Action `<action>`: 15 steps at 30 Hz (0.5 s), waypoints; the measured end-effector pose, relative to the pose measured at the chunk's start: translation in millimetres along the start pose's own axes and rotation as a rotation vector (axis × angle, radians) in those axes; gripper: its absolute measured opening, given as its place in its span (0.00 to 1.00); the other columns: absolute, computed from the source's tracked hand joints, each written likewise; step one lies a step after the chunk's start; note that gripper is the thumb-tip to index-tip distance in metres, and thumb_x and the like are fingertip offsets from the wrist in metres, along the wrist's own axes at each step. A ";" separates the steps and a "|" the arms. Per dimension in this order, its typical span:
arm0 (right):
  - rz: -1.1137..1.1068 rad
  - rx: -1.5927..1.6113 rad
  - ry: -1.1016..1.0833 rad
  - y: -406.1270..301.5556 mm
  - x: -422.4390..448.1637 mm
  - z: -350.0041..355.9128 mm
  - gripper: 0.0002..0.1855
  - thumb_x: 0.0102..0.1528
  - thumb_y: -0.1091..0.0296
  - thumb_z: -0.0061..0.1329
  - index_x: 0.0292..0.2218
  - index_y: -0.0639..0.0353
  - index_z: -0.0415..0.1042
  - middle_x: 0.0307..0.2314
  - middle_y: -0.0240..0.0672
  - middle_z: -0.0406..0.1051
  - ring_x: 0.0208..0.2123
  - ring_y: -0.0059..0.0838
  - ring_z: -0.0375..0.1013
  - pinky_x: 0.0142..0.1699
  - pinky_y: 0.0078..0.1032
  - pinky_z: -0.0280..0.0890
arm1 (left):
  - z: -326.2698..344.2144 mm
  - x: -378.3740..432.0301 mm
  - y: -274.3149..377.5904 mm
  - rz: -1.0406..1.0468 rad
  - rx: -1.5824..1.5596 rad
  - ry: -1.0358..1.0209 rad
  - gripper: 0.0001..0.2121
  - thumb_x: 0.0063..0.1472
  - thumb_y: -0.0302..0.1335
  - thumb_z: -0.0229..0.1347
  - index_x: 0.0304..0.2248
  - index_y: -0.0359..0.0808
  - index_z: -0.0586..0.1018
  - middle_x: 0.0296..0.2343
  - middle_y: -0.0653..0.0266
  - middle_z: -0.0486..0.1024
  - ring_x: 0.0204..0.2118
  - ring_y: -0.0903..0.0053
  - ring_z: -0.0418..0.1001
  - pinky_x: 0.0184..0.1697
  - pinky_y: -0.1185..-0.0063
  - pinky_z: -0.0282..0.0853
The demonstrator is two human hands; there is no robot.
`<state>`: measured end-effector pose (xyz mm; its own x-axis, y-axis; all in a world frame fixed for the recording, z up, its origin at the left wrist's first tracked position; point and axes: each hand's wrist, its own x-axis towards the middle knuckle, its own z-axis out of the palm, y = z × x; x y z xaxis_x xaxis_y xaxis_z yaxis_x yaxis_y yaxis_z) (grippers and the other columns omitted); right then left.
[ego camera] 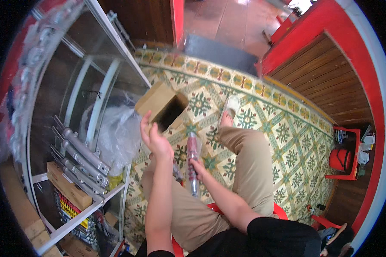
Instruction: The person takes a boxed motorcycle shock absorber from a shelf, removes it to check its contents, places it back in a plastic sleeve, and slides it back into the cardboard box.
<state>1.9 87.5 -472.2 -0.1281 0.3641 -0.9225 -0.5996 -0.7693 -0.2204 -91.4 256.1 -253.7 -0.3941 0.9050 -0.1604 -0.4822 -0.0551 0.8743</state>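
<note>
My right hand (197, 168) is closed around a shock absorber (193, 144) with a reddish coil spring, wrapped in clear plastic. It is held lengthwise between my knees, its silver end toward me. My left hand (156, 141) is raised with thumb and fingers apart, overlapping the near-left edge of an open cardboard box (154, 98). Whether the fingertips touch the box is unclear. The box's flap stands out to the left and its inside looks dark. Another plastic-wrapped part (177, 172) shows beside my left leg, partly hidden.
On the left, a metal-framed glass cabinet (80, 213) holds silver fork legs (83, 154), plastic wrap (119, 128) and several coil springs (72, 208). Patterned tiles (286, 154) cover the floor. At right sits a red stool (355, 154) by a red bucket (339, 160).
</note>
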 end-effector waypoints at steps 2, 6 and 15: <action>-0.066 0.013 -0.010 -3.7 -34.0 0.9 0.10 0.51 0.61 0.50 0.34 0.48 0.64 0.18 0.27 0.59 0.15 0.25 0.61 0.18 0.32 0.61 | 2.6 -27.2 24.4 0.034 -0.081 0.005 0.21 0.61 0.18 0.42 0.54 0.34 0.67 0.52 0.55 0.66 0.56 0.65 0.66 0.59 0.66 0.63; -0.268 0.053 -0.100 -31.9 -87.2 8.0 0.13 0.51 0.64 0.51 0.39 0.48 0.65 0.21 0.27 0.63 0.18 0.24 0.64 0.20 0.29 0.62 | -14.7 -69.3 89.0 -0.002 -0.437 0.069 0.23 0.60 0.18 0.40 0.56 0.34 0.64 0.54 0.55 0.64 0.59 0.60 0.62 0.62 0.60 0.60; -0.646 0.191 -0.467 -110.6 -234.1 2.1 0.18 0.50 0.62 0.53 0.42 0.53 0.67 0.28 0.29 0.70 0.27 0.26 0.72 0.30 0.29 0.71 | -132.8 -106.6 189.1 -0.271 -0.940 0.141 0.23 0.64 0.24 0.38 0.58 0.26 0.60 0.61 0.48 0.57 0.63 0.52 0.54 0.65 0.50 0.46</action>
<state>96.5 88.4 -231.2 -0.0013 0.9185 -0.3955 -0.7868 -0.2451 -0.5665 -244.5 93.1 -132.1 -0.2384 0.8814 -0.4078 -0.9711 -0.2212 0.0896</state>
